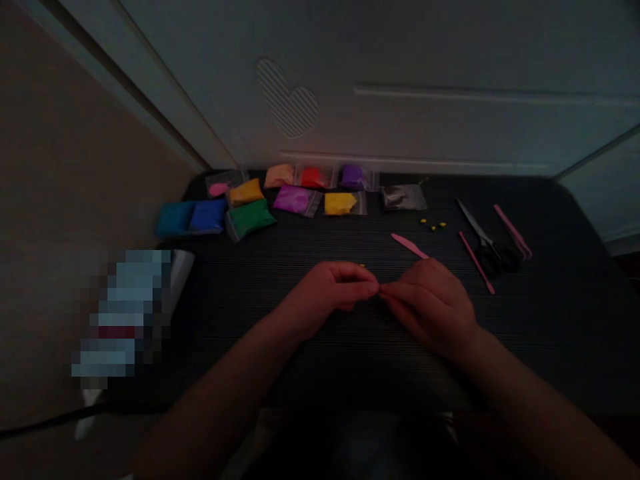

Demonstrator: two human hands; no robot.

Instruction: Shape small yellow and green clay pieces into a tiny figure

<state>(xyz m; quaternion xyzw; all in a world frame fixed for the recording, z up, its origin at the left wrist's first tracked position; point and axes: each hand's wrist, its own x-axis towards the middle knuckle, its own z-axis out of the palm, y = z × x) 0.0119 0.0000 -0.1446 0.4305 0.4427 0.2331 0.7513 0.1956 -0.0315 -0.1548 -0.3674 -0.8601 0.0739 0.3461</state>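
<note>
My left hand (340,287) and my right hand (433,303) meet fingertip to fingertip above the dark table. Both are pinched closed. Whatever sits between the fingertips is too small and dark to make out. Just behind my left fingers lies a tiny yellow piece (362,266). A pink plastic clay knife (409,246) rests beyond my right hand, its near end hidden by the knuckles. Farther right, several small yellow-and-green bits (433,228) lie on the table.
Bags of coloured clay, among them green (251,218), yellow (341,203) and purple (353,177), line the back. At right lie scissors (483,237), a thin pink tool (476,262) and pink tweezers (513,231). A blurred-out device (183,273) with a cable stands left.
</note>
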